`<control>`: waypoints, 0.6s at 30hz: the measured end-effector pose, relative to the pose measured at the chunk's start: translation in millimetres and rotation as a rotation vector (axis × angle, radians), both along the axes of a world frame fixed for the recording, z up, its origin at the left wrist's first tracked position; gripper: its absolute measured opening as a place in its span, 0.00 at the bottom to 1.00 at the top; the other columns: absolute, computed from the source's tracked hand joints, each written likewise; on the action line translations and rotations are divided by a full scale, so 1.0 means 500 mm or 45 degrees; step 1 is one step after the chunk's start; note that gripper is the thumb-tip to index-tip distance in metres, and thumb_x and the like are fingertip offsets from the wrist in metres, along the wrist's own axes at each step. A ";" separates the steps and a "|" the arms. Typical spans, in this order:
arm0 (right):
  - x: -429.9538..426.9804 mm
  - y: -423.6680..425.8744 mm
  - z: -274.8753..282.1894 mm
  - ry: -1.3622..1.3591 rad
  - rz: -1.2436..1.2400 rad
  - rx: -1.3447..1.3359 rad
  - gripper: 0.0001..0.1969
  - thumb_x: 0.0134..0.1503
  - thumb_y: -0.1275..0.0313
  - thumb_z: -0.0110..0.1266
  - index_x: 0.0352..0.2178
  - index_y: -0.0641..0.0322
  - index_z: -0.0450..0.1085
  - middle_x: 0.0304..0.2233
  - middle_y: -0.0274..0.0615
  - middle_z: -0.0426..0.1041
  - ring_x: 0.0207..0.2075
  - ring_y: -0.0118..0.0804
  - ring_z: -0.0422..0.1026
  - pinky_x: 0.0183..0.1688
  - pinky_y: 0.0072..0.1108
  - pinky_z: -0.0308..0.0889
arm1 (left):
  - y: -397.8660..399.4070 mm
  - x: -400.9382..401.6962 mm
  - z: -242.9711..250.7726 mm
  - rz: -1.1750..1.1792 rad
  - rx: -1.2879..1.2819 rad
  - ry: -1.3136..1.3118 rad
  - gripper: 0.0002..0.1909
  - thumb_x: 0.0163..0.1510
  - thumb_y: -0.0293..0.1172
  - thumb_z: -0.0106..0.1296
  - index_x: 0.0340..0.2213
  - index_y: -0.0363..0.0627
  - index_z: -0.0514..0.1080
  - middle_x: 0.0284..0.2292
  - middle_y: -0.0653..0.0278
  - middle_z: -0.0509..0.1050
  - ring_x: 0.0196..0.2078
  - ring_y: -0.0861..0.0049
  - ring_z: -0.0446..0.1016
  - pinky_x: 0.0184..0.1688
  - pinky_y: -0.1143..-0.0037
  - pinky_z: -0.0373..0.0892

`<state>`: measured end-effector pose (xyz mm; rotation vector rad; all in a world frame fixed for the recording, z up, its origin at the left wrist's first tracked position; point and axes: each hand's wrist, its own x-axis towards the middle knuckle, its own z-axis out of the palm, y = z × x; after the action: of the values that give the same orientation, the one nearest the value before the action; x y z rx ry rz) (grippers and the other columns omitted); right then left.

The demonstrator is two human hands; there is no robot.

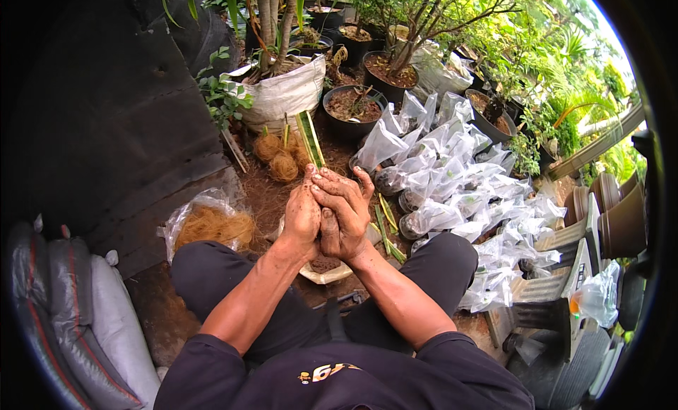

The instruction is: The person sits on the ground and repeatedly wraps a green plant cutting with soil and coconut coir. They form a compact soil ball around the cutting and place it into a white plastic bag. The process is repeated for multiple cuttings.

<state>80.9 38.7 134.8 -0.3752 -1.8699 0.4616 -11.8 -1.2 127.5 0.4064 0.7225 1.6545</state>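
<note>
My left hand (303,216) and my right hand (345,211) are cupped together, palms facing, over a shallow pale basin (327,277). A snake plant leaf cutting (310,139), green with yellow edges, stands up from between my fingertips. Its base and whatever else lies inside my palms are hidden. Dark soil clings to the fingers of both hands. Brown soil (324,263) shows in the basin beneath my wrists. Just beyond my hands sit several fibre-wrapped balls (283,167), with cut leaf pieces standing up from some of them.
To the left lies a clear plastic bag of coconut fibre (212,227). Loose leaf cuttings (388,214) rest on the ground at right, beside rows of clear plastic plant bags (439,182). Potted plants (352,110) stand ahead. Full sacks (119,325) lean at lower left; brown pots (625,224) are far right.
</note>
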 end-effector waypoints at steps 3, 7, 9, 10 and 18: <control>-0.013 0.009 -0.001 0.060 0.065 -0.267 0.15 0.58 0.69 0.44 0.41 0.64 0.71 0.44 0.44 0.74 0.51 0.41 0.69 0.60 0.36 0.43 | -0.012 -0.014 0.020 0.088 -0.026 0.131 0.22 0.63 0.47 0.39 0.48 0.41 0.65 0.45 0.63 0.70 0.47 0.78 0.69 0.48 0.77 0.67; 0.001 0.029 0.040 0.189 0.177 -0.455 0.24 0.60 0.56 0.39 0.48 0.64 0.68 0.48 0.44 0.71 0.56 0.41 0.64 0.61 0.35 0.40 | 0.004 -0.033 0.068 0.000 -0.032 -0.032 0.20 0.62 0.46 0.42 0.46 0.44 0.67 0.43 0.64 0.71 0.44 0.79 0.71 0.44 0.76 0.70; 0.011 0.023 0.054 -0.033 0.086 -0.211 0.23 0.59 0.56 0.40 0.47 0.63 0.68 0.49 0.45 0.71 0.57 0.42 0.63 0.61 0.37 0.39 | 0.005 -0.028 0.069 0.018 0.015 -0.184 0.19 0.62 0.46 0.41 0.45 0.45 0.68 0.39 0.65 0.73 0.40 0.78 0.74 0.42 0.74 0.73; 0.014 0.018 0.056 -0.189 0.059 -0.100 0.19 0.58 0.60 0.43 0.44 0.62 0.70 0.48 0.45 0.71 0.55 0.43 0.65 0.61 0.39 0.39 | 0.007 -0.023 0.062 -0.009 -0.066 -0.220 0.18 0.62 0.45 0.40 0.45 0.45 0.67 0.40 0.65 0.72 0.40 0.79 0.73 0.41 0.75 0.73; -0.012 0.006 0.031 0.102 0.057 -0.239 0.10 0.57 0.71 0.45 0.32 0.62 0.73 0.42 0.42 0.75 0.51 0.41 0.69 0.61 0.37 0.40 | -0.019 -0.017 0.018 0.012 0.256 0.256 0.19 0.63 0.41 0.37 0.49 0.41 0.63 0.44 0.62 0.69 0.48 0.76 0.70 0.50 0.75 0.68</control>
<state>74.9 41.7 150.3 -0.4342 -1.7655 0.6756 -20.0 -10.7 136.3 0.7220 0.7081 1.7171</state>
